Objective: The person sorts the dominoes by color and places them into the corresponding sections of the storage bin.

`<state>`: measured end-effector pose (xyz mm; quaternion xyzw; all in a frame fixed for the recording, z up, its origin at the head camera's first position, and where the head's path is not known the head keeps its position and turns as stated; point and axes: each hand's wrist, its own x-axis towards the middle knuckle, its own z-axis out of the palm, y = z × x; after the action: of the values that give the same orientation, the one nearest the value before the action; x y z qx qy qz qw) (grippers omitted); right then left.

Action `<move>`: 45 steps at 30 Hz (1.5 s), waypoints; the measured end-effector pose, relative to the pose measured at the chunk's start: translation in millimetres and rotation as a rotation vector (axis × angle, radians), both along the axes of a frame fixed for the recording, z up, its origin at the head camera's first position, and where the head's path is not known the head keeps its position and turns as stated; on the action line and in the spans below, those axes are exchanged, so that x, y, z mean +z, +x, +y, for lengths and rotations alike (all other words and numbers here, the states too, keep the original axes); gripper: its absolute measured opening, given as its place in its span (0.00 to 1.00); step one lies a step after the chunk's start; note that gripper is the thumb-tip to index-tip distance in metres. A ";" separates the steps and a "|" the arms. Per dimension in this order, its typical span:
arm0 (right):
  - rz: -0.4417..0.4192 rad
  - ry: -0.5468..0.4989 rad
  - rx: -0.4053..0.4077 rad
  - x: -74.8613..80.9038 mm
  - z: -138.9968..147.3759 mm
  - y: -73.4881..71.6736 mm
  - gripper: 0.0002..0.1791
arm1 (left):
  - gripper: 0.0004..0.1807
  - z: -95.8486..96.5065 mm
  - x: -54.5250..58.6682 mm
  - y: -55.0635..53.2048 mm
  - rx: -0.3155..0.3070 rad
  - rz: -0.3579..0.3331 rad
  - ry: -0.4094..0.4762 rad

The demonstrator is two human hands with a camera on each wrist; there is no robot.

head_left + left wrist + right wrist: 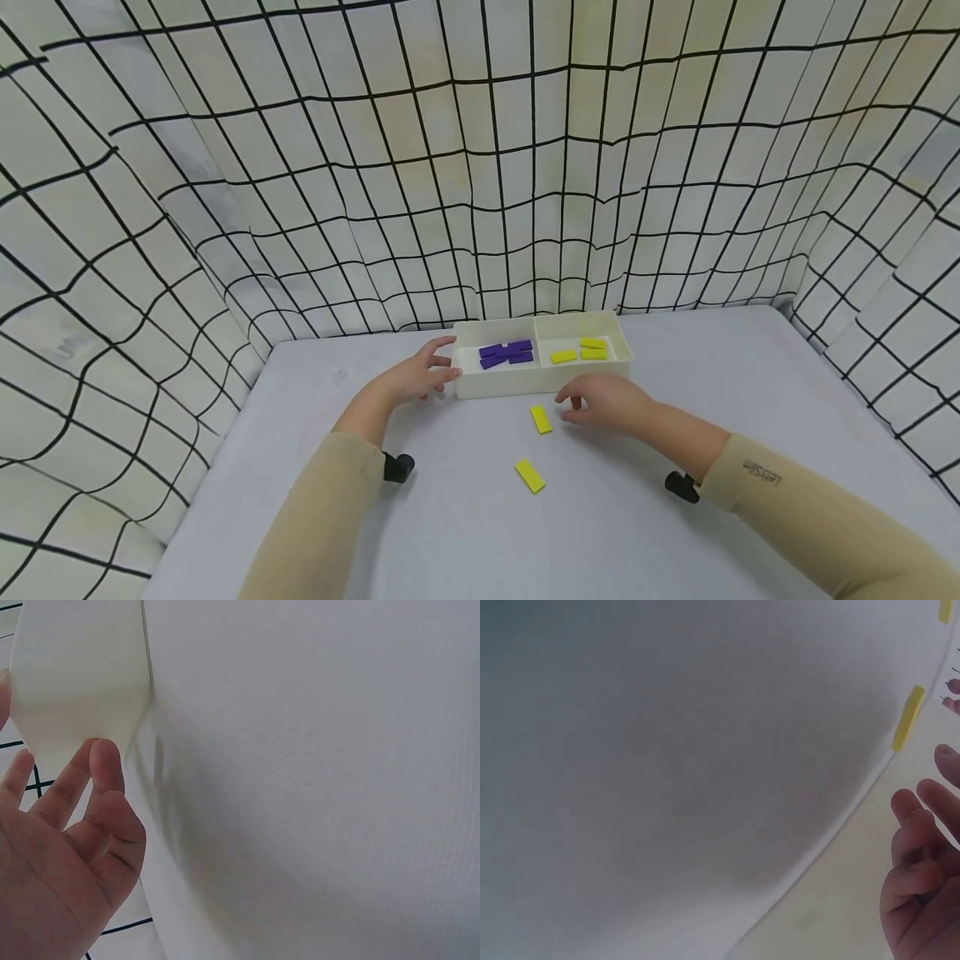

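A white two-compartment box (495, 385) stands near the table's back edge. Its left compartment holds several purple blocks (517, 357), and its right one holds flat yellow blocks (564, 356). My left hand (408, 375) is at the box's left end, fingers spread and fingertips right at the end wall (82, 667). In front of the right compartment, my right hand (609, 402) hovers with loosely bent fingers and nothing in them. Just left of its fingertips lies a yellow block (541, 419), also seen in the right wrist view. Another yellow block (529, 476) lies closer to me.
A white cloth covers the table (465, 533). Behind the box and along both sides rise white curtains (510, 183) with a black grid pattern. Dark wrist cameras (399, 467) sit at both sleeves.
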<state>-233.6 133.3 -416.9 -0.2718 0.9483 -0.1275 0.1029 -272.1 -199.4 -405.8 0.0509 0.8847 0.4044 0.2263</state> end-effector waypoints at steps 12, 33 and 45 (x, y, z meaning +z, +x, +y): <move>-0.034 -0.008 -0.020 -11.2 -30.9 -3.3 0.19 | 0.40 0.8 1.3 2.1 0.008 0.000 0.002; -0.060 0.044 0.004 -11.3 -40.3 -1.5 0.19 | 0.39 1.0 0.5 1.2 0.002 0.008 -0.003; -0.057 0.066 0.005 -10.3 -34.3 -2.4 0.18 | 0.39 1.5 1.7 2.8 0.000 0.014 -0.017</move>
<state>-235.9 99.1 -427.2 -0.2667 0.9481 -0.1033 0.1391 -269.3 -197.9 -404.1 0.0519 0.8897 0.3964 0.2207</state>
